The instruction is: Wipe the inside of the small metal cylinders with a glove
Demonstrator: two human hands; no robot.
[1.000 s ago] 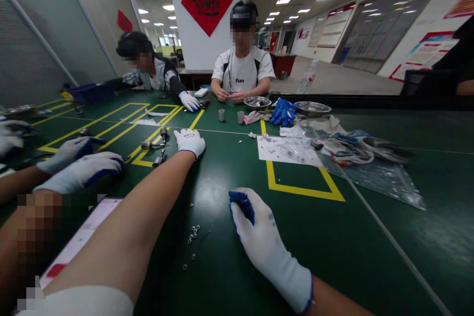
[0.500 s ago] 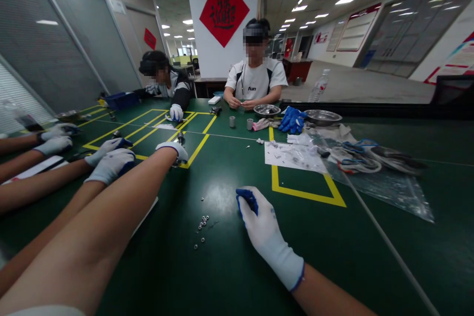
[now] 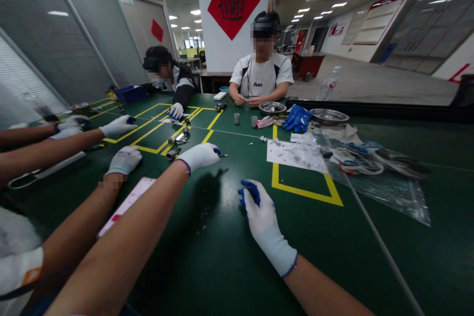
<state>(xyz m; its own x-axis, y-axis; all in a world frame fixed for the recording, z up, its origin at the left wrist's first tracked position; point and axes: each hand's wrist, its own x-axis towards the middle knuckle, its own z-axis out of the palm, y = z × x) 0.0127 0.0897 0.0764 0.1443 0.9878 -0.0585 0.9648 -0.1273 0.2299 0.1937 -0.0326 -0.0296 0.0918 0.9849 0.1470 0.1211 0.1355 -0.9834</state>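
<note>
My left hand (image 3: 200, 155), in a white glove, hovers just above the green table (image 3: 229, 266) with its fingers closed on a small metal pin whose tip sticks out to the right. My right hand (image 3: 261, 215), in a white glove with blue fingertips, rests on the table with its fingers curled in; what they hold, if anything, is hidden. Several tiny metal nuts (image 3: 203, 216) lie in the shadow between my two arms. Metal fittings (image 3: 173, 152) sit on the yellow tape lines just left of my left hand.
A co-worker's gloved hands (image 3: 125, 159) and a pink-and-white card (image 3: 126, 205) lie to the left. Farther off are a white sheet with small parts (image 3: 294, 154), blue gloves (image 3: 298, 117), steel bowls (image 3: 329, 116), a plastic bag with cables (image 3: 370, 168), and two seated people.
My left hand has drawn back from the metal fittings on the yellow lines towards me and now holds a small pin. My right hand has stayed put; the view has swung slightly left.
</note>
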